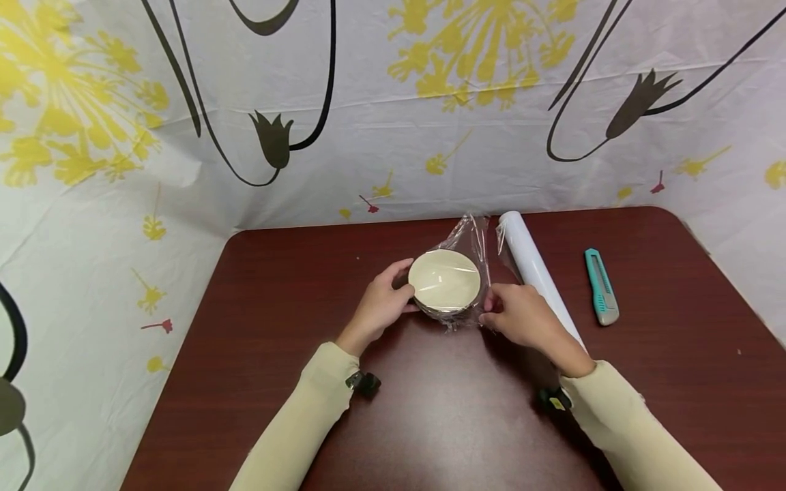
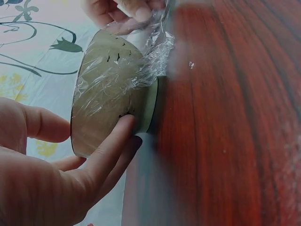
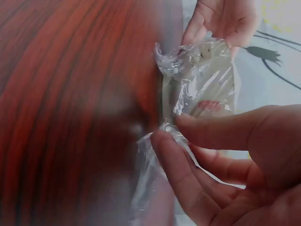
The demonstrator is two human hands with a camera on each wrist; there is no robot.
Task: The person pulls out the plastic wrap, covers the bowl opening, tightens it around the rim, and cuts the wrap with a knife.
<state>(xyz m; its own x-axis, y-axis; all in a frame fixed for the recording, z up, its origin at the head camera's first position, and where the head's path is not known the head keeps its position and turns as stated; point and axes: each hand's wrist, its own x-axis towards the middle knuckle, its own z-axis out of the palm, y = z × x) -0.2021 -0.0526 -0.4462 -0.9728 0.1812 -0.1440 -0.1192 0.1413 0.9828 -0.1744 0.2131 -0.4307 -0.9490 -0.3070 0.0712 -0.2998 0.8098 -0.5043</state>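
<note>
A cream bowl [image 1: 445,278] stands upright on the table, with clear cling film [image 1: 471,239] stretched over its mouth and bunched along its side. At the bowl's left, my left hand [image 1: 381,301] grips it, thumb at the rim and fingers against the outer wall near the foot. In the left wrist view, crumpled cling film [image 2: 160,52] gathers by the bowl's foot. My right hand [image 1: 527,315] is at the bowl's right side. The right wrist view shows its thumb and index finger pinching a loose edge of the film [image 3: 149,181] low beside the bowl [image 3: 217,70].
A white roll of cling film [image 1: 535,264] lies slantwise right of the bowl, partly behind my right forearm. Farther right is a teal utility knife [image 1: 600,286]. The dark red-brown table [image 1: 276,300] meets a patterned cloth wall [image 1: 368,157] at its back edge.
</note>
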